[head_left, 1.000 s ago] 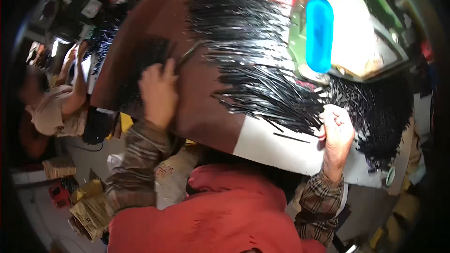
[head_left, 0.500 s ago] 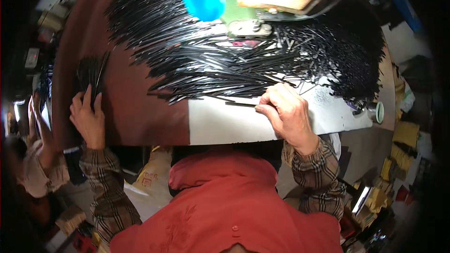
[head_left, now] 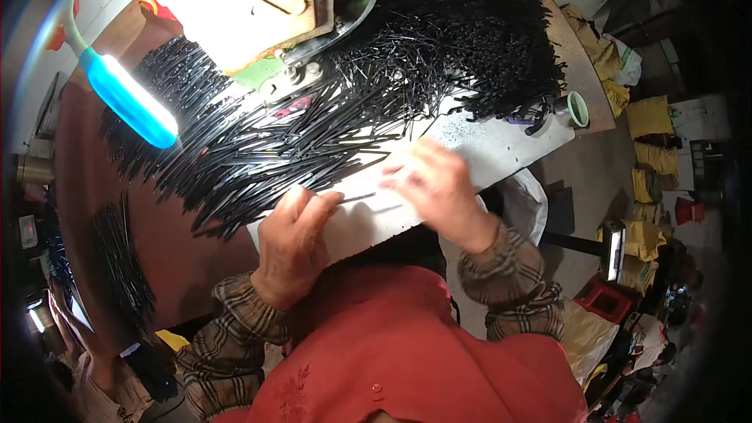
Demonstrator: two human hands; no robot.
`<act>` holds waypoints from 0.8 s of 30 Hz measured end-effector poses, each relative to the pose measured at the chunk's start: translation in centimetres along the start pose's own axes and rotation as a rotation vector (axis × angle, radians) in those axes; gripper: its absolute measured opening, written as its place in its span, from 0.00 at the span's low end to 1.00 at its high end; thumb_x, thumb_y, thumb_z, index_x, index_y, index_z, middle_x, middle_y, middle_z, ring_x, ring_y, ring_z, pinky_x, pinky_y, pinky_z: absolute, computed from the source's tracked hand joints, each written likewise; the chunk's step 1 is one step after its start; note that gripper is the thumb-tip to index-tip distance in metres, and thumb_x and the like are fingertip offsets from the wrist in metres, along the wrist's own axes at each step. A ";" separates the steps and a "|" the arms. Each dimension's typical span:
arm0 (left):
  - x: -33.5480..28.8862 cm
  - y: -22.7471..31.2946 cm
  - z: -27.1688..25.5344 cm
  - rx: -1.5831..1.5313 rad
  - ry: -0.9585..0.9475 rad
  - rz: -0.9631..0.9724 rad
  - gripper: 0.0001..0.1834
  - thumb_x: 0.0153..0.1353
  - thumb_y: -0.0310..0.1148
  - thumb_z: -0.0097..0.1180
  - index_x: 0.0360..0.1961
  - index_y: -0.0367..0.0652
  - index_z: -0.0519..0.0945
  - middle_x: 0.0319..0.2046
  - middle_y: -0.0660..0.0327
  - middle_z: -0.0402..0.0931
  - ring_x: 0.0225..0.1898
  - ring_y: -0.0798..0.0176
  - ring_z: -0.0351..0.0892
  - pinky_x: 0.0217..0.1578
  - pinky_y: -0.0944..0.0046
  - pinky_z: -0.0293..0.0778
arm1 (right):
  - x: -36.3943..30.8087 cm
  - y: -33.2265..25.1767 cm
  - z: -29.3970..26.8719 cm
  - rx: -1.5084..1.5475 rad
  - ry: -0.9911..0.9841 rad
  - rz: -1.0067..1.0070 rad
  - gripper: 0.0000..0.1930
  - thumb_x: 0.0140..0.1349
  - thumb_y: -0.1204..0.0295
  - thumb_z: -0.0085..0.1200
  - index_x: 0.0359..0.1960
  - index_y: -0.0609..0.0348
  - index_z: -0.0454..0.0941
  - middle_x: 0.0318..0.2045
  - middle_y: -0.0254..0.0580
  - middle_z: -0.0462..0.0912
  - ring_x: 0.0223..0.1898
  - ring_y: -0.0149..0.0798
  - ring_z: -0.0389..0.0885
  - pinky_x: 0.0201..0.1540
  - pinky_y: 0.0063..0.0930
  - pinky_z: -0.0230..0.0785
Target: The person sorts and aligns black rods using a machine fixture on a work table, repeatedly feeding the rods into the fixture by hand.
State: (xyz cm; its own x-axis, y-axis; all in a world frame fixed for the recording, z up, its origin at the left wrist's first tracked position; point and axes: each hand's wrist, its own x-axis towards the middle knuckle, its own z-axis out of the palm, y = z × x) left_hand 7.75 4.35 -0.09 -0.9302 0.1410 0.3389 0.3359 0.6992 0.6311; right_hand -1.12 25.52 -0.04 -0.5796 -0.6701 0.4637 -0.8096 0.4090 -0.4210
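Observation:
My left hand (head_left: 294, 239) is closed at the front edge of the white sheet (head_left: 462, 137). From its thumb and fingertips a thin black strip (head_left: 359, 197) sticks out toward the right. My right hand (head_left: 435, 188) hovers just beyond that strip's free end, its fingers smeared by motion. Behind both hands lies a broad heap of loose thin black strips (head_left: 258, 158), most running slantwise. A smaller bundle of black strips (head_left: 121, 258) lies apart on the brown table surface (head_left: 176, 266) at the left.
A green machine (head_left: 258, 74) with a brightly lit plate overhangs the heap. A blue lamp (head_left: 133, 102) glows beside it. At the right stands a small green-lined cup (head_left: 577, 110); a dense black pile (head_left: 478, 47) fills the back. Another person's arm (head_left: 82, 345) shows at far left.
My left hand has come from the small bundle to the sheet's front edge and now holds a strip. My right hand, which pinched a strip before, is moving. The whole view has turned.

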 end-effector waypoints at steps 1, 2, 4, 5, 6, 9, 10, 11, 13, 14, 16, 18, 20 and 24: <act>0.0 0.1 0.1 -0.034 0.017 -0.076 0.12 0.54 0.15 0.53 0.39 0.38 0.80 0.26 0.56 0.70 0.28 0.57 0.73 0.29 0.66 0.69 | -0.5 1.4 -0.2 0.011 0.079 0.247 0.04 0.52 0.72 0.61 0.28 0.55 0.80 0.31 0.36 0.78 0.31 0.40 0.78 0.32 0.30 0.73; 0.1 0.2 0.0 -0.036 0.012 -0.073 0.12 0.54 0.15 0.53 0.39 0.38 0.80 0.26 0.56 0.70 0.28 0.57 0.73 0.29 0.66 0.69 | -0.5 2.5 -1.1 0.010 0.110 0.306 0.04 0.53 0.72 0.61 0.29 0.55 0.79 0.30 0.36 0.78 0.27 0.40 0.78 0.30 0.31 0.73; 0.5 0.6 -0.3 -0.112 0.058 -0.176 0.10 0.57 0.16 0.52 0.38 0.37 0.79 0.25 0.56 0.69 0.27 0.59 0.72 0.30 0.68 0.67 | -0.7 4.7 -2.2 -0.063 0.117 0.299 0.04 0.53 0.71 0.61 0.29 0.54 0.79 0.30 0.34 0.77 0.30 0.40 0.77 0.33 0.30 0.72; 0.4 0.5 -0.3 -0.115 0.076 -0.186 0.09 0.57 0.16 0.52 0.38 0.36 0.79 0.25 0.57 0.70 0.27 0.62 0.71 0.30 0.69 0.66 | -0.6 5.8 -2.4 -0.052 0.031 0.234 0.04 0.52 0.71 0.61 0.29 0.54 0.79 0.31 0.34 0.77 0.32 0.39 0.77 0.34 0.30 0.72; 0.3 0.3 -0.3 -0.110 0.070 -0.185 0.09 0.57 0.16 0.52 0.38 0.36 0.79 0.25 0.57 0.70 0.27 0.62 0.71 0.30 0.69 0.66 | -0.7 6.6 -2.7 -0.041 -0.054 0.169 0.05 0.52 0.71 0.61 0.29 0.54 0.79 0.31 0.33 0.77 0.34 0.39 0.77 0.36 0.30 0.72; 0.2 -0.5 -0.6 -0.160 0.129 -0.274 0.07 0.58 0.18 0.54 0.38 0.36 0.80 0.26 0.61 0.71 0.26 0.70 0.69 0.28 0.71 0.65 | 0.0 7.6 -3.6 -0.006 -0.157 0.119 0.06 0.50 0.71 0.62 0.27 0.56 0.78 0.31 0.34 0.76 0.37 0.39 0.74 0.38 0.30 0.70; 0.1 -0.9 -0.7 -0.154 0.125 -0.274 0.07 0.58 0.18 0.54 0.38 0.36 0.80 0.26 0.61 0.71 0.26 0.70 0.69 0.28 0.71 0.65 | 0.1 7.7 -3.8 -0.029 -0.218 0.101 0.06 0.50 0.69 0.62 0.27 0.54 0.79 0.31 0.31 0.76 0.38 0.38 0.74 0.37 0.30 0.72; 0.1 -1.2 -0.7 -0.300 0.129 -0.399 0.07 0.59 0.19 0.54 0.38 0.35 0.80 0.27 0.63 0.71 0.26 0.72 0.69 0.28 0.72 0.65 | -0.1 8.2 -3.6 -0.016 -0.194 0.074 0.07 0.50 0.68 0.62 0.26 0.54 0.77 0.31 0.32 0.75 0.37 0.38 0.73 0.37 0.31 0.72; 0.5 -1.1 -1.2 -0.547 0.112 -0.608 0.06 0.60 0.21 0.54 0.38 0.33 0.80 0.28 0.68 0.73 0.27 0.78 0.67 0.29 0.76 0.66 | 0.1 7.9 -3.7 -0.034 -0.202 0.078 0.07 0.51 0.68 0.61 0.26 0.54 0.76 0.30 0.32 0.75 0.37 0.39 0.73 0.37 0.31 0.71; 0.8 -1.2 -1.4 -0.543 0.112 -0.610 0.06 0.60 0.21 0.54 0.38 0.33 0.80 0.28 0.68 0.73 0.27 0.78 0.67 0.29 0.76 0.66 | 0.4 7.6 -3.8 -0.054 -0.216 0.078 0.07 0.51 0.68 0.61 0.26 0.55 0.75 0.30 0.33 0.75 0.36 0.39 0.73 0.36 0.31 0.71; 1.4 -1.5 -2.0 -0.637 0.083 -0.590 0.06 0.62 0.22 0.54 0.39 0.35 0.79 0.28 0.70 0.74 0.28 0.79 0.69 0.31 0.78 0.66 | 1.8 6.4 -4.2 -0.026 -0.146 0.042 0.07 0.52 0.69 0.60 0.26 0.55 0.74 0.29 0.33 0.75 0.36 0.39 0.73 0.36 0.31 0.70; 2.4 -1.3 -1.9 -0.636 0.108 -0.593 0.07 0.60 0.23 0.56 0.40 0.33 0.79 0.29 0.67 0.77 0.28 0.77 0.72 0.30 0.77 0.68 | 3.4 4.7 -3.9 0.007 -0.083 -0.004 0.07 0.53 0.69 0.59 0.26 0.56 0.73 0.29 0.34 0.75 0.36 0.40 0.73 0.36 0.31 0.69; 3.5 -1.1 -2.0 -0.752 0.124 -0.664 0.08 0.60 0.25 0.57 0.41 0.35 0.80 0.27 0.66 0.77 0.25 0.76 0.72 0.27 0.75 0.68 | 5.6 2.4 -2.7 0.054 -0.023 -0.109 0.06 0.54 0.71 0.57 0.28 0.57 0.73 0.28 0.36 0.75 0.36 0.40 0.74 0.37 0.31 0.69; 5.0 -0.7 -1.3 -0.889 0.147 -0.669 0.10 0.59 0.31 0.60 0.40 0.38 0.80 0.24 0.68 0.74 0.21 0.76 0.68 0.23 0.75 0.65 | 7.0 -0.9 1.8 0.344 -0.024 0.090 0.04 0.59 0.79 0.53 0.35 0.61 0.74 0.27 0.43 0.77 0.27 0.46 0.79 0.31 0.34 0.71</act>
State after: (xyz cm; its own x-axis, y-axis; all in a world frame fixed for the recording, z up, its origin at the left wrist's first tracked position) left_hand 3.04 3.61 2.06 -0.9562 -0.2008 -0.2131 -0.1839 -0.1542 0.9708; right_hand -4.28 19.32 2.22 -0.6416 -0.6568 0.3962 -0.6744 0.2370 -0.6993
